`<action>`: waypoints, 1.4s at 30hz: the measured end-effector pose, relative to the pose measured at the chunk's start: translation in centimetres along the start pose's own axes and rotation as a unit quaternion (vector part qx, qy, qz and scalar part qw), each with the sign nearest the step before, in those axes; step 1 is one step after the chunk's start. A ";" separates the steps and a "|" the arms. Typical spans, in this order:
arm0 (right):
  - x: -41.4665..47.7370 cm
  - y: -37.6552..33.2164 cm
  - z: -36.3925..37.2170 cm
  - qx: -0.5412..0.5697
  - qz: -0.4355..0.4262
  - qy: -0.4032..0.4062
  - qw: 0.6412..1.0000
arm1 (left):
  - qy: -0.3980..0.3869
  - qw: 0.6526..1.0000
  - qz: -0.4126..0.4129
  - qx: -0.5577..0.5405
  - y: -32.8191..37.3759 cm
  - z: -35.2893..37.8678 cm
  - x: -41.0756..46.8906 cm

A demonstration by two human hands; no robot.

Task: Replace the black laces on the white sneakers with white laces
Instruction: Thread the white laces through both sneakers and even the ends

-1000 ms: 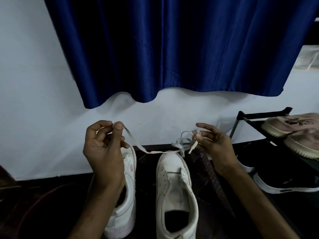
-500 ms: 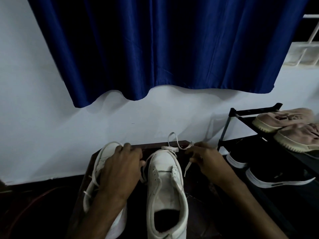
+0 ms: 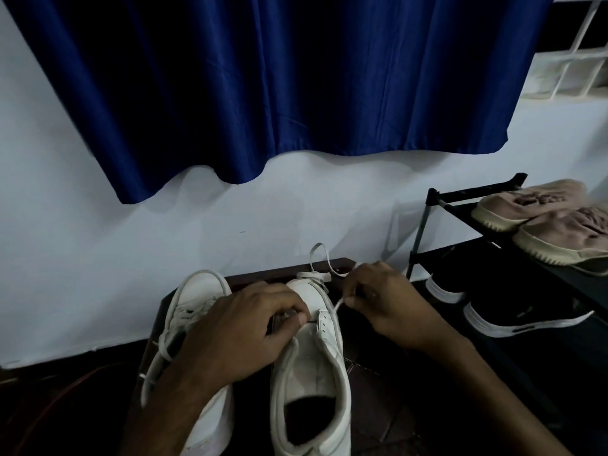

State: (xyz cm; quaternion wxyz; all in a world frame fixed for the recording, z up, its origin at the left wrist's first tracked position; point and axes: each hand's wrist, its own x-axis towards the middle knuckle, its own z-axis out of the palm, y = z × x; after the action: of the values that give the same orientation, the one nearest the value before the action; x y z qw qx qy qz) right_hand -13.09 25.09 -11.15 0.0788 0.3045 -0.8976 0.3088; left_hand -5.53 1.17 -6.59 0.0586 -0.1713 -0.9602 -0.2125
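Two white sneakers stand side by side on a dark floor, toes toward the wall. The right sneaker (image 3: 312, 363) has bare eyelets and an open tongue. A white lace (image 3: 320, 261) lies looped over its toe. My left hand (image 3: 237, 334) rests with curled fingers at the right sneaker's left eyelet row, pinching there; what it pinches is hidden under the fingers. My right hand (image 3: 385, 301) pinches one end of the white lace beside the shoe's right eyelets. The left sneaker (image 3: 194, 304) carries white laces and is partly covered by my left forearm.
A black shoe rack (image 3: 437, 199) stands at the right with tan shoes (image 3: 543, 218) on top and black shoes with white soles (image 3: 513, 307) below. A blue curtain (image 3: 279, 87) hangs over the white wall. A reddish cable (image 3: 49, 396) lies on the floor at left.
Both hands came down from holding the lace stretched in the air to the right sneaker's front eyelets. The lace now lies slack over the toe.
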 end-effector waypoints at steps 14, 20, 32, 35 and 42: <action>-0.4 -1.9 -0.5 0.213 0.082 -0.044 0.973 | 0.020 0.990 -0.104 -0.096 1.3 1.6 1.8; -0.3 -1.2 -0.4 0.233 0.084 -0.116 0.962 | 0.033 0.988 -0.095 -0.118 1.0 2.1 1.9; 0.3 -1.7 0.6 0.291 0.102 -0.114 0.944 | 0.034 0.991 -0.120 -0.057 1.9 2.1 2.1; 0.3 -1.7 0.7 0.288 0.106 -0.111 0.945 | 0.034 0.991 -0.128 -0.035 2.5 2.1 2.0; 0.5 -1.5 -0.1 0.294 0.101 -0.127 0.942 | -0.010 0.995 -0.099 0.022 3.3 2.8 2.4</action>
State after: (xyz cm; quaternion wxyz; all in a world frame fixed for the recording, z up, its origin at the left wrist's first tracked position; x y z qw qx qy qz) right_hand -12.64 23.93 -10.18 -0.1603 0.2587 -0.7951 0.5245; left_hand -6.67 5.92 -7.43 0.0312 -0.0762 -0.9774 -0.1946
